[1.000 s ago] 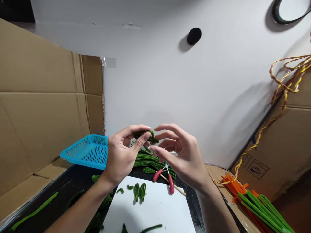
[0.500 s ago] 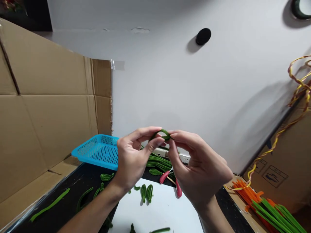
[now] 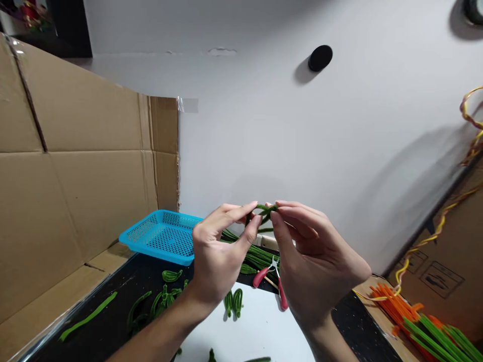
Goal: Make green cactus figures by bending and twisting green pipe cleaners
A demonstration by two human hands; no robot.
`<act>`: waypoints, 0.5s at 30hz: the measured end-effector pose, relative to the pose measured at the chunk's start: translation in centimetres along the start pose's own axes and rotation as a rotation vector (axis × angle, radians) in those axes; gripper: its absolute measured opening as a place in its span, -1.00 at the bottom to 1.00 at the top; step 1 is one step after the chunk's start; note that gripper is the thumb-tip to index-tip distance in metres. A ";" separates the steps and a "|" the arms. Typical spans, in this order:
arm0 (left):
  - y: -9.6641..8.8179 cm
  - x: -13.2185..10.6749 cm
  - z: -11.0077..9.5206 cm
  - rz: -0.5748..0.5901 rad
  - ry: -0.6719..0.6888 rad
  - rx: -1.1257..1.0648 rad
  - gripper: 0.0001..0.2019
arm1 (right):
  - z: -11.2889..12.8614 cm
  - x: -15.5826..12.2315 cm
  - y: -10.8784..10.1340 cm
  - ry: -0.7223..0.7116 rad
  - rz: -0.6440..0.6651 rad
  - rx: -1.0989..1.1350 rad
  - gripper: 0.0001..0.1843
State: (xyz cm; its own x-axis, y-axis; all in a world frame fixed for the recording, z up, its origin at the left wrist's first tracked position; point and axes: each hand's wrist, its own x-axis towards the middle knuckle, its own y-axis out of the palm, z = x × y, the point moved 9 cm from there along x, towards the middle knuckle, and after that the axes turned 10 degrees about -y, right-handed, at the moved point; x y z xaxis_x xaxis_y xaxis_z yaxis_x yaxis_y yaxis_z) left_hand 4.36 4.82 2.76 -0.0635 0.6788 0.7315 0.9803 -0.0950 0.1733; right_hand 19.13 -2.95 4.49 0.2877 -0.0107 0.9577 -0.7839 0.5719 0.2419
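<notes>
Between my two hands is a dark green pipe cleaner [image 3: 266, 212], bent into a loop with its strands crossing near the right fingertips. My left hand [image 3: 222, 241] pinches the loop's left side between thumb and fingers. My right hand [image 3: 311, 251] grips the crossed end with thumb and forefinger. Under the hands, two folded green pipe cleaner pieces [image 3: 237, 303] lie on a white board [image 3: 256, 332]. Red-handled pliers [image 3: 282, 294] rest at the board's back edge, partly hidden by my right hand.
A blue perforated basket [image 3: 160, 236] stands at the back left by a cardboard wall [image 3: 101, 191]. Several green shaped pieces [image 3: 164, 299] and a light green strip [image 3: 88, 317] lie on the black surface. Long green stems [image 3: 260, 254] lie behind; orange strips [image 3: 392, 299] sit at the right.
The pipe cleaner's loop has turned, and its strands now cross visibly near my right fingers. Both hands appear slightly farther right as the view has shifted, and more of the pliers shows.
</notes>
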 end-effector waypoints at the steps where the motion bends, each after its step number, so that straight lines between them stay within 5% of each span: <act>1: 0.1 -0.2 0.2 -0.010 -0.023 -0.028 -0.81 | 0.0 0.0 0.1 -0.009 -0.010 -0.001 -0.72; 15: 0.8 -0.9 3.2 0.010 -0.319 -0.049 -0.80 | -2.4 -1.1 0.9 0.147 0.045 0.089 -0.70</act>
State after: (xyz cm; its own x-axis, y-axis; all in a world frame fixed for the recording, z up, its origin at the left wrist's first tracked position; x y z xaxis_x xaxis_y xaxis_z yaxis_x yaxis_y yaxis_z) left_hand 5.75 6.47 0.15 0.0151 0.8708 0.4915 0.9698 -0.1324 0.2049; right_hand 19.41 -0.45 3.31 0.3231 0.1371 0.9364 -0.8418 0.4937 0.2182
